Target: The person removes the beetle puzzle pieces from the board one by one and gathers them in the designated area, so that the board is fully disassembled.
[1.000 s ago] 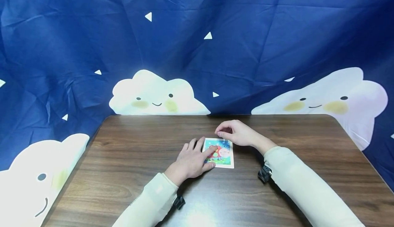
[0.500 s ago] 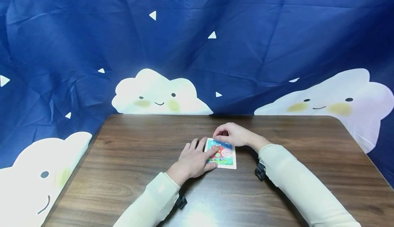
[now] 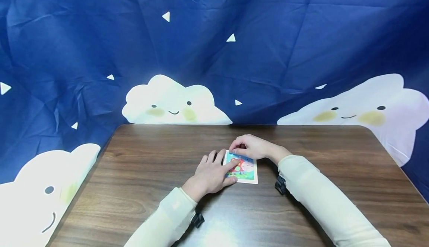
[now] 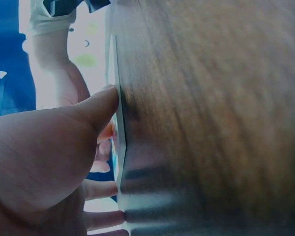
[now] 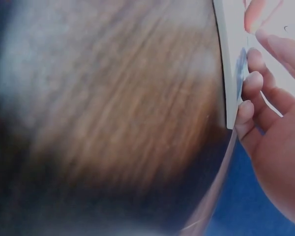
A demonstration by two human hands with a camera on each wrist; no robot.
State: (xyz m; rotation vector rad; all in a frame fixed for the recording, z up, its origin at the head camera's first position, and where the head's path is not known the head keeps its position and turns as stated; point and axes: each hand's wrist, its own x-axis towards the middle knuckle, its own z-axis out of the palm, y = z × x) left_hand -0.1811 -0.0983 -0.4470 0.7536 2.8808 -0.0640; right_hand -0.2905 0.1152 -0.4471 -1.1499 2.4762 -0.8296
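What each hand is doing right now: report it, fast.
Left hand: open, thumb and index finger on the picture card.
Right hand: fingers curled at its far edge; holding anything, cannot be told.

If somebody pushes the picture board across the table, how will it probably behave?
The picture board seems stiff, since its edges look straight in both wrist views. Being flat and thin, it probably would not tip. It may slide on the glossy table, unless the left hand touching it holds it.

Right hand (image 3: 253, 147) shifted down-left over picture card (image 3: 247, 175).
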